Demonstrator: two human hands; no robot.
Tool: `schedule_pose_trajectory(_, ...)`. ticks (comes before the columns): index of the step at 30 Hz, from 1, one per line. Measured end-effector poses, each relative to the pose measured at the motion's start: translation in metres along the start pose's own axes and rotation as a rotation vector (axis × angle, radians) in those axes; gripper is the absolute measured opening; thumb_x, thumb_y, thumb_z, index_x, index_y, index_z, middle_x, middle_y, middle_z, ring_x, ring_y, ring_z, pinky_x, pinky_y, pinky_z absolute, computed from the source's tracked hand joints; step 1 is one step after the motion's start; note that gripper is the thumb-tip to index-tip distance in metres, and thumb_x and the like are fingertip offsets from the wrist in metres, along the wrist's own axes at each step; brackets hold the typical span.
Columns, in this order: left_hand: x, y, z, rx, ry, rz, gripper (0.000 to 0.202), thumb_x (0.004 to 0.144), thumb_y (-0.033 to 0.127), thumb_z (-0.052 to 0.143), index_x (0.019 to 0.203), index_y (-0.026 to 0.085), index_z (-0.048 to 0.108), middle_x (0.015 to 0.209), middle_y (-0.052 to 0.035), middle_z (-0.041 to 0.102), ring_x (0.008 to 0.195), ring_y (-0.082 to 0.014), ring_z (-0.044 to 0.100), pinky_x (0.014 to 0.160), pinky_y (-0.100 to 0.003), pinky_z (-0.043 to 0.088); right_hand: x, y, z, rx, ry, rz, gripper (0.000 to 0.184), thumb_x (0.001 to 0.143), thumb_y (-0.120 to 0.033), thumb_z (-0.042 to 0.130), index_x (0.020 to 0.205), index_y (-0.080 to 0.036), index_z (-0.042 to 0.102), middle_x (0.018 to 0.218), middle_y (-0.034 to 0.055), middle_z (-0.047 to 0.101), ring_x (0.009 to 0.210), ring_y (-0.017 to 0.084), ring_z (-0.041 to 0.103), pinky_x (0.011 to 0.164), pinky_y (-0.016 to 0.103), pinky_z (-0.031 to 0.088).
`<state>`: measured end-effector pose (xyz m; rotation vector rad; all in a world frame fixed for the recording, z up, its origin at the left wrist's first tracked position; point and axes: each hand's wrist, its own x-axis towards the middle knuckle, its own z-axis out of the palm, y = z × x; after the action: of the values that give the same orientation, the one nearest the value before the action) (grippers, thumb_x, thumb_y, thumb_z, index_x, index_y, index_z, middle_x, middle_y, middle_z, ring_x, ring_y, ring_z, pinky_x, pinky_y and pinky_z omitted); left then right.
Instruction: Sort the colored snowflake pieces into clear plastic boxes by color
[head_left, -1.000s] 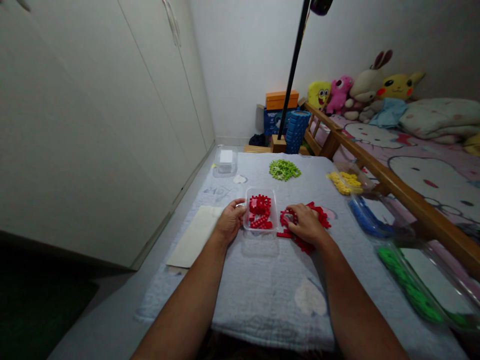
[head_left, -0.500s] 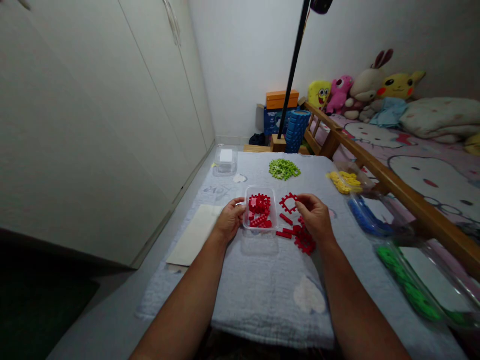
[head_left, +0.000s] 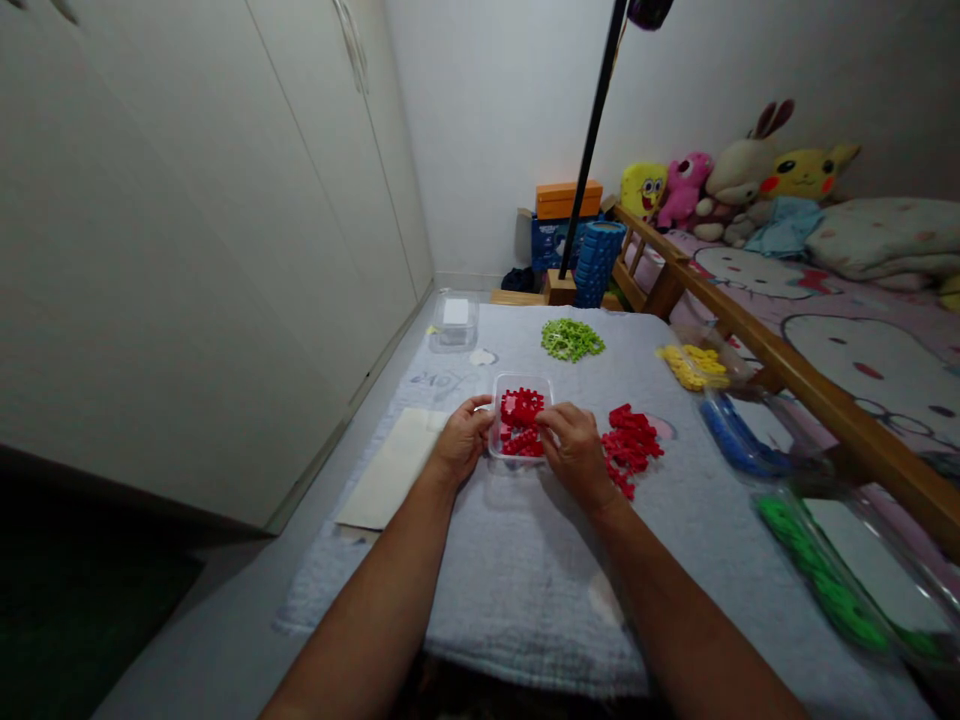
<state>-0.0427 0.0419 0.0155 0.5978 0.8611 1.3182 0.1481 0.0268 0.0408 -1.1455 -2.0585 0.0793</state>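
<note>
A small clear plastic tub (head_left: 498,385) stands on a pale grey quilt (head_left: 525,560) and holds several red interlocking pieces (head_left: 520,408). My left hand (head_left: 463,440) grips the tub's left wall, fingers curled round it. My right hand (head_left: 574,450) rests at the tub's right rim, fingers bent over the red pieces inside; what they hold, if anything, is hidden. A loose pile of red pieces (head_left: 631,443) lies on the quilt just right of that hand.
Further back lie a light green pile (head_left: 571,339), a yellow pile (head_left: 691,366) and a second clear tub (head_left: 454,318). Blue pieces (head_left: 739,445) and green pieces (head_left: 825,590) sit in clear bags at the right. A wooden bed rail (head_left: 787,380), a black pole (head_left: 592,140) and white cupboard doors (head_left: 187,250) surround the quilt.
My right hand lifted a red piece from the loose pile and moved left to the tub's right rim. The left hand stayed on the tub.
</note>
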Motion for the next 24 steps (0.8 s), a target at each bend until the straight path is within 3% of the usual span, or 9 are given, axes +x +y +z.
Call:
schedule_pose_trajectory(6, 0.0005, 0.0002, -0.0007, -0.010, 0.011, 0.002, 0.047, 0.063, 0.018, 0.079, 0.106, 0.017, 0.058, 0.074, 0.0001, 0.070, 0.061, -0.0138, 0.066, 0.058, -0.024, 0.053, 0.0037, -0.0026, 0.0050, -0.098, -0.058, -0.061, 0.016, 0.094, -0.016, 0.056, 0.091, -0.024, 0.070, 0.089, 0.0052, 0.066, 0.090, 0.021, 0.057, 0.087, 0.036, 0.038)
schedule_pose_trajectory(16, -0.0006, 0.0013, -0.0005, -0.016, 0.005, -0.007, 0.049, 0.062, 0.018, 0.080, 0.105, 0.017, 0.058, 0.075, -0.0001, 0.071, 0.058, -0.0133, 0.065, 0.057, -0.025, 0.053, 0.0051, -0.0068, 0.0063, -0.062, -0.098, -0.039, 0.019, 0.094, -0.013, 0.056, 0.092, -0.024, 0.071, 0.088, 0.0051, 0.066, 0.091, 0.021, 0.057, 0.088, 0.034, 0.039)
schedule_pose_trajectory(22, 0.0002, -0.0003, -0.0007, -0.018, 0.011, 0.005, 0.047, 0.063, 0.017, 0.079, 0.105, 0.017, 0.058, 0.073, 0.0009, 0.070, 0.059, -0.0130, 0.065, 0.056, -0.023, 0.051, 0.0064, -0.0065, 0.0079, -0.092, -0.054, 0.000, 0.019, 0.094, -0.014, 0.055, 0.092, -0.024, 0.071, 0.088, 0.0057, 0.066, 0.091, 0.021, 0.057, 0.087, 0.034, 0.039)
schedule_pose_trajectory(24, 0.0002, -0.0004, -0.0010, -0.013, 0.010, 0.003, 0.047, 0.063, 0.017, 0.079, 0.105, 0.018, 0.058, 0.072, 0.0015, 0.069, 0.058, -0.0127, 0.065, 0.055, -0.022, 0.051, 0.0068, -0.0072, 0.0086, -0.111, -0.098, -0.009, 0.018, 0.094, -0.015, 0.056, 0.090, -0.024, 0.071, 0.089, 0.0058, 0.067, 0.091, 0.021, 0.057, 0.087, 0.035, 0.037)
